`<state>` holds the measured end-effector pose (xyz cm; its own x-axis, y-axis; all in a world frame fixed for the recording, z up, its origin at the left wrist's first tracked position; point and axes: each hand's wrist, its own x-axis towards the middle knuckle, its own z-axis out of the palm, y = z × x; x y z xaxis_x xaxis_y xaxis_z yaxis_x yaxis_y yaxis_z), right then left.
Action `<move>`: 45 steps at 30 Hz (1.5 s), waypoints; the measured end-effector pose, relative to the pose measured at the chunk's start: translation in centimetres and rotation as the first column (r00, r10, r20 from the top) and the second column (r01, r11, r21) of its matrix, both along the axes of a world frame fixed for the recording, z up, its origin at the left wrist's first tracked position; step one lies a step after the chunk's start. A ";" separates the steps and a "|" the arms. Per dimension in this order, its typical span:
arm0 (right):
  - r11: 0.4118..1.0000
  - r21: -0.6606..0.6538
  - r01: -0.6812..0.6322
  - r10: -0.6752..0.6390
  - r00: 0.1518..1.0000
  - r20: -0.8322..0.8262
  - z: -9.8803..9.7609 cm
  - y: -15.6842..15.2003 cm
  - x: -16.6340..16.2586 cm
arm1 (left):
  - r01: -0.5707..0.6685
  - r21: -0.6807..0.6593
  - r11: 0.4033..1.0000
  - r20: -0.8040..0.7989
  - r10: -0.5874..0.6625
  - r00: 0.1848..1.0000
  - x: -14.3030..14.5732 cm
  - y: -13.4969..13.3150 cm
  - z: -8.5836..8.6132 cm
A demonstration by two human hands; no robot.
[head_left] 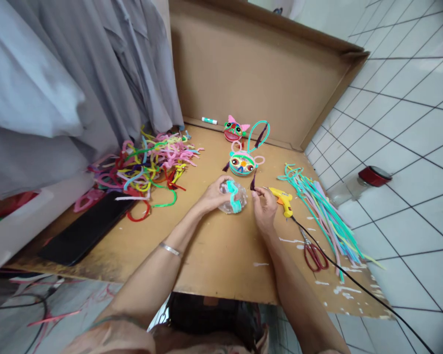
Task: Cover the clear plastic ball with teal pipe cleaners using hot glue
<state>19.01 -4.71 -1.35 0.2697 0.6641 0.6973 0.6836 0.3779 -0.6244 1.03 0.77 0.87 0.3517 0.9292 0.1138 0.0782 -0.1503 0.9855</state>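
My left hand (217, 194) grips a clear round plastic piece (224, 205) with a wavy turquoise pipe-cleaner strip (233, 196) across it. To its right, my right hand (264, 209) pinches a dark purple tassel (253, 184) between thumb and fingers. That tassel hangs near a finished-looking animal-face ornament (242, 164) with pink loop ears, and I cannot tell whether it is attached to it. A turquoise loop (250, 137) rises behind that ornament, with another dark tassel (260, 136) on it. A yellow glue gun (285, 200) lies just right of my right hand.
Mixed pipe cleaners (158, 157) are heaped at left beside a black flat case (92, 226). Another face ornament (234, 130) and a glue stick (209, 120) are at the back by the cardboard wall (251, 73). Scissors (315, 256), a black cord (339, 268) and straight pipe cleaners (325, 216) lie right.
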 end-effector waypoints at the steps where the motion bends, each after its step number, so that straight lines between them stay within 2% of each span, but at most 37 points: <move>1: 1.000 0.006 -0.027 0.026 0.999 0.022 0.1 0.0 0.1 | 0.009 0.014 1.000 -0.012 -0.009 1.000 0.0 -0.1 0.1; 3: 0.995 0.016 -0.099 0.097 0.991 0.087 0.7 -0.2 0.0 | 0.027 0.051 0.998 -0.081 -0.023 0.996 0.1 -0.5 0.4; 7: 0.982 -0.002 -0.190 0.186 0.957 0.223 1.9 -0.6 -0.6 | 0.059 0.211 0.976 -0.203 -0.015 0.979 0.7 -1.4 0.5; 11: 0.986 0.004 -0.169 0.162 0.946 0.282 2.4 -0.8 -0.9 | 0.090 0.332 0.939 -0.246 -0.007 0.969 1.0 -1.9 0.3; 15: 0.990 0.049 -0.130 0.105 0.931 0.348 2.5 -0.6 -0.9 | 0.118 0.384 0.916 -0.279 -0.006 0.960 0.9 -1.8 0.3; 21: 0.991 -0.023 -0.130 0.131 0.964 0.229 2.7 0.4 -1.0 | 0.149 0.401 0.904 -0.278 -0.035 0.960 0.7 -1.4 -0.1; 29: 0.979 -0.086 -0.183 0.187 0.982 0.038 2.6 1.4 -0.8 | 0.119 0.289 0.950 -0.251 -0.044 0.967 0.7 -1.6 0.4; 34: 0.977 -0.083 -0.195 0.197 0.980 0.012 2.4 1.9 -1.3 | 0.113 0.271 0.956 -0.225 -0.051 0.973 0.6 -1.3 0.1; 37: 0.977 -0.084 -0.196 0.200 0.979 0.040 2.3 2.1 -1.7 | 0.101 0.216 0.971 -0.197 -0.058 0.979 0.5 -1.1 0.1; 39: 0.982 -0.106 -0.156 0.166 0.981 0.097 2.1 2.2 -1.5 | 0.090 0.159 0.983 -0.166 -0.063 0.984 0.5 -1.0 0.1; 41: 0.991 -0.126 -0.038 0.060 0.983 0.172 1.7 2.0 -0.7 | 0.060 0.117 0.991 -0.120 -0.046 0.992 0.5 -0.9 0.2; 43: 0.978 -0.127 0.164 -0.131 0.963 0.234 1.2 1.6 0.8 | 0.011 0.088 0.996 -0.100 -0.002 0.995 0.6 -0.7 0.1; 45: 0.909 -0.130 0.396 -0.351 0.895 0.276 0.5 1.0 2.7 | -0.036 0.065 0.997 -0.075 0.041 0.996 0.6 -0.5 -0.1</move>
<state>21.71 -3.67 -0.87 0.3617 0.6660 0.6523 0.8895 -0.0371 -0.4554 1.67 0.26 0.73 0.3259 0.9338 0.1478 0.1594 -0.2084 0.9650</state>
